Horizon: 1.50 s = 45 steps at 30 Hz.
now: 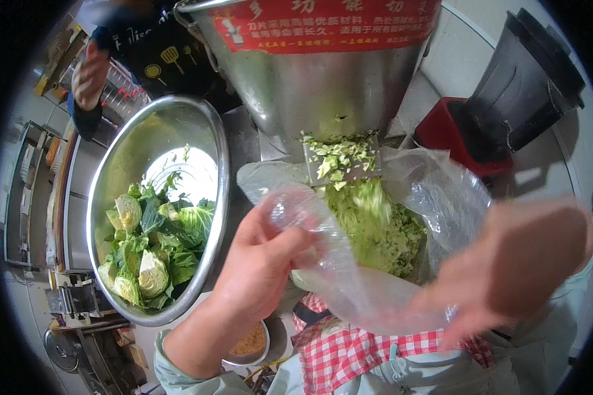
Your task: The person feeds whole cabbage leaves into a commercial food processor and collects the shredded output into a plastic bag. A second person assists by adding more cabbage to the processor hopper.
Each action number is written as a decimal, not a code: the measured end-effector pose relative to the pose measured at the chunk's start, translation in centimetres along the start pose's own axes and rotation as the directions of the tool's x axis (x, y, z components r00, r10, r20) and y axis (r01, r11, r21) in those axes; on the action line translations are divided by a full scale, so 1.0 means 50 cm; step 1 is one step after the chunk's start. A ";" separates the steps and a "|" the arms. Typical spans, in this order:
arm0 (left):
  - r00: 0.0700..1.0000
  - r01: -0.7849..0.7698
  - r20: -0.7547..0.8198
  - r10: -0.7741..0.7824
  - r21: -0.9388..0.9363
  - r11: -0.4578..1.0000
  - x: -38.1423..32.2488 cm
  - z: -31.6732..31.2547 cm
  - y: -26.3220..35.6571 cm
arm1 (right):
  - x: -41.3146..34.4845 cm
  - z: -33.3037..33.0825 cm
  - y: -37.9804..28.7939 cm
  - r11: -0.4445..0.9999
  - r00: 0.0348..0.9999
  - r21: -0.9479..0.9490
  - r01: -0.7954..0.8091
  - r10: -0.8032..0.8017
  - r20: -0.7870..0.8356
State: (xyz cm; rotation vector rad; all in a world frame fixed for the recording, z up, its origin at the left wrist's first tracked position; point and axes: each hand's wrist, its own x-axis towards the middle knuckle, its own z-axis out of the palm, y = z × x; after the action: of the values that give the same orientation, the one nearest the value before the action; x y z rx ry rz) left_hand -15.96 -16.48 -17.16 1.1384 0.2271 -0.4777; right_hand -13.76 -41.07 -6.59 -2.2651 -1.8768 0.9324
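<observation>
My left hand [264,252] pinches the rim of a clear plastic bag [326,252] between thumb and fingers. Chopped cabbage [385,237] fills part of the bag, and some pieces falling into it are blurred. Above the bag's mouth, a metal chute [343,158] carries more chopped bits on its lip. It juts from a stainless steel vegetable-cutting machine [321,84]. My right hand [499,271] is motion-blurred at the bag's right near side. Whether its fingers grip the plastic is unclear.
Left of the bag stands a steel basin [222,197] with cabbage cores [153,274] and leaves [183,266]. A co-worker's hand [90,76] is beyond it. A red blender base [454,133] with a dark jug [524,79] sits at right. A bowl of brown crumbs [249,343] is below.
</observation>
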 end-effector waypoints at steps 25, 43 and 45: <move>0.986 -0.144 -0.091 0.141 -0.030 0.989 -0.013 -0.008 0.018 | 0.122 0.158 0.092 0.839 0.965 -0.542 -0.050 0.179 0.189; 0.983 -0.172 -0.057 0.175 0.065 0.983 -0.012 0.007 0.019 | 0.191 0.105 0.145 0.540 0.939 -0.826 -0.164 -0.171 -0.298; 0.984 -0.173 -0.032 0.176 0.074 0.982 -0.013 0.005 0.017 | 0.210 0.106 0.170 0.462 0.932 -0.869 -0.179 -0.203 -0.300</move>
State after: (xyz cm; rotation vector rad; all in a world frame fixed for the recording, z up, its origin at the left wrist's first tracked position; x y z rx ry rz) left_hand -16.17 -16.26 -16.09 1.2255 0.1426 -0.3104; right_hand -8.05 -35.47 -18.68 -2.5400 -2.4887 -0.7436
